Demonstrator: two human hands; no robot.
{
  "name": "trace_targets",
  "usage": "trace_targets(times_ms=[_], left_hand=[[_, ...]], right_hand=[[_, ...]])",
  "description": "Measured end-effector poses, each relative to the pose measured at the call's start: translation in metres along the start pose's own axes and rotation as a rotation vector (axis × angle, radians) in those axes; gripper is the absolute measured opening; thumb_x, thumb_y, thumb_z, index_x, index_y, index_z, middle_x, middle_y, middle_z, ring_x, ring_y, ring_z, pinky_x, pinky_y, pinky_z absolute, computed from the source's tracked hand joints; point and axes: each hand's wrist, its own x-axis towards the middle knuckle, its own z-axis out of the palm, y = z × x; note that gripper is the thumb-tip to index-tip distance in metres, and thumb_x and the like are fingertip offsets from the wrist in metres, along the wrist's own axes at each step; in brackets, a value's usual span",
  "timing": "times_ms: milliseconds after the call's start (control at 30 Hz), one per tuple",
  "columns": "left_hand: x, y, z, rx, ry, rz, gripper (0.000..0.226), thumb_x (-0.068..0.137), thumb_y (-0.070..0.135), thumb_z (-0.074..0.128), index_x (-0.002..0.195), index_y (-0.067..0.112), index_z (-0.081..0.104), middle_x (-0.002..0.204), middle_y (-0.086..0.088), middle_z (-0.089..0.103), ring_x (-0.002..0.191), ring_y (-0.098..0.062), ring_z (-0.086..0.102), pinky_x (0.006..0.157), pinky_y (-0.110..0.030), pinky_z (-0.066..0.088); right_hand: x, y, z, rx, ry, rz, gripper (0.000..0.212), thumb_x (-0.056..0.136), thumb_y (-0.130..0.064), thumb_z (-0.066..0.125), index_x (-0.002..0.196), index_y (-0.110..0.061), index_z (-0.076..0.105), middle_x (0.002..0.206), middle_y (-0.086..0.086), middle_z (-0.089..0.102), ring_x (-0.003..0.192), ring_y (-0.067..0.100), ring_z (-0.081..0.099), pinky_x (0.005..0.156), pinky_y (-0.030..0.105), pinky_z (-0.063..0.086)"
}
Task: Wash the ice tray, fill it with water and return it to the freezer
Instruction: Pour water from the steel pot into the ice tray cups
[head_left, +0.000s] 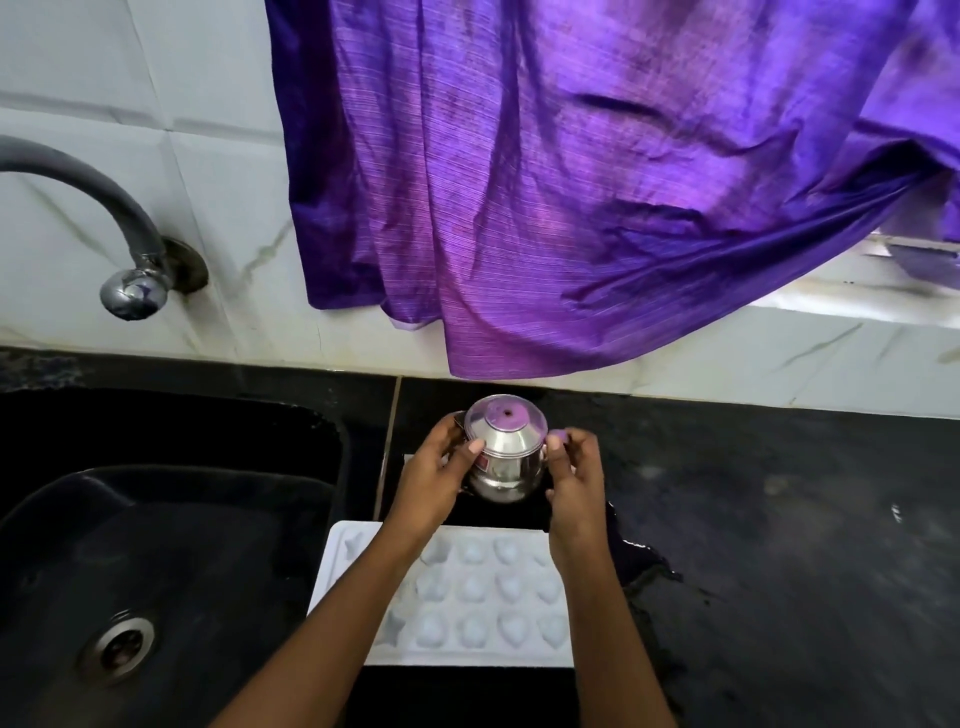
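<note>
A white ice tray (467, 597) with several rounded and heart-shaped cells lies flat on the black counter, just right of the sink. Beyond it a small steel pot (505, 457) is turned mouth-down, its base facing up. My left hand (441, 467) grips the pot's left side. My right hand (574, 478) holds its right side, fingers curled at the rim. Both forearms cross over the tray and hide parts of it.
A black sink (156, 571) with a round drain (120, 647) fills the lower left. A metal tap (132, 286) comes out of the tiled wall above it. A purple cloth (571, 182) hangs down to the counter's back edge. A water puddle (644, 566) lies right of the tray.
</note>
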Motion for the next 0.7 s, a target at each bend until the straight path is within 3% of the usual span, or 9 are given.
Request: trace_targets(times_ms=[100, 133, 233, 333, 400, 467, 533, 600, 700], left_hand=[[-0.015, 0.014, 0.002, -0.045, -0.031, 0.034, 0.027, 0.092, 0.013, 0.053, 0.099, 0.039, 0.053, 0.098, 0.022, 0.062, 0.086, 0.017, 0.059, 0.074, -0.005, 0.044], [-0.021, 0.018, 0.002, -0.049, -0.045, 0.045, 0.026, 0.092, 0.014, 0.053, 0.101, 0.038, 0.054, 0.098, 0.022, 0.062, 0.086, 0.018, 0.058, 0.073, -0.004, 0.043], [-0.037, 0.025, -0.003, -0.015, -0.087, 0.035, 0.03, 0.092, 0.019, 0.053, 0.121, 0.027, 0.052, 0.111, 0.015, 0.062, 0.097, 0.012, 0.058, 0.073, -0.003, 0.043], [-0.052, 0.023, -0.017, 0.166, -0.111, 0.027, 0.046, 0.092, 0.027, 0.054, 0.136, 0.024, 0.043, 0.128, 0.005, 0.056, 0.122, -0.012, 0.051, 0.086, -0.006, 0.039], [-0.064, 0.013, -0.032, 0.421, -0.121, 0.049, 0.058, 0.091, 0.036, 0.054, 0.143, 0.023, 0.034, 0.143, 0.001, 0.045, 0.132, -0.017, 0.04, 0.094, -0.015, 0.033], [-0.076, -0.001, -0.051, 0.698, -0.151, 0.058, 0.081, 0.081, 0.067, 0.048, 0.146, 0.023, 0.026, 0.151, 0.002, 0.031, 0.14, -0.015, 0.027, 0.107, -0.023, 0.025], [-0.086, -0.017, -0.068, 0.876, -0.141, 0.012, 0.126, 0.048, 0.098, 0.02, 0.148, 0.021, 0.019, 0.156, 0.002, 0.02, 0.144, -0.014, 0.013, 0.115, -0.032, 0.014], [-0.093, -0.034, -0.081, 0.963, -0.113, -0.073, 0.144, 0.033, 0.101, 0.012, 0.15, 0.017, 0.009, 0.158, 0.002, 0.006, 0.145, -0.013, 0.001, 0.117, -0.037, 0.004], [-0.101, -0.045, -0.09, 0.976, -0.111, -0.155, 0.137, 0.038, 0.092, 0.023, 0.15, 0.017, -0.003, 0.158, 0.005, -0.006, 0.144, -0.011, -0.009, 0.116, -0.039, -0.004]], right_hand=[[-0.015, -0.016, 0.003, 0.234, -0.038, -0.012, 0.005, 0.091, -0.026, 0.051, 0.091, -0.02, 0.05, 0.094, -0.002, 0.059, 0.084, 0.012, 0.055, 0.077, 0.033, 0.046], [-0.019, -0.019, 0.002, 0.295, -0.037, -0.021, 0.015, 0.086, -0.032, 0.054, 0.092, -0.02, 0.051, 0.1, 0.0, 0.06, 0.088, 0.012, 0.058, 0.082, 0.035, 0.047], [-0.036, -0.029, -0.001, 0.332, -0.046, -0.032, 0.02, 0.081, -0.038, 0.054, 0.092, -0.021, 0.051, 0.109, 0.001, 0.062, 0.095, 0.014, 0.06, 0.087, 0.037, 0.048], [-0.048, -0.034, -0.008, 0.306, -0.001, -0.038, 0.009, 0.094, -0.026, 0.044, 0.09, -0.02, 0.048, 0.1, -0.001, 0.064, 0.09, 0.016, 0.059, 0.084, 0.039, 0.048], [-0.054, -0.036, -0.014, 0.267, 0.044, -0.043, 0.01, 0.091, -0.031, 0.047, 0.087, -0.022, 0.049, 0.097, -0.001, 0.062, 0.09, 0.017, 0.056, 0.085, 0.041, 0.045], [-0.058, -0.038, -0.02, 0.225, 0.093, -0.052, 0.012, 0.087, -0.036, 0.052, 0.085, -0.024, 0.05, 0.092, -0.001, 0.059, 0.089, 0.017, 0.052, 0.083, 0.039, 0.044], [-0.061, -0.039, -0.026, 0.18, 0.135, -0.066, 0.012, 0.092, -0.031, 0.052, 0.084, -0.023, 0.048, 0.09, 0.0, 0.057, 0.085, 0.015, 0.052, 0.079, 0.034, 0.045], [-0.063, -0.042, -0.033, 0.136, 0.176, -0.092, 0.013, 0.094, -0.027, 0.052, 0.083, -0.021, 0.047, 0.088, -0.001, 0.058, 0.079, 0.011, 0.054, 0.073, 0.026, 0.047], [-0.063, -0.047, -0.043, 0.096, 0.233, -0.12, 0.016, 0.093, -0.027, 0.055, 0.08, -0.022, 0.046, 0.084, -0.004, 0.057, 0.076, 0.009, 0.053, 0.068, 0.023, 0.045]])
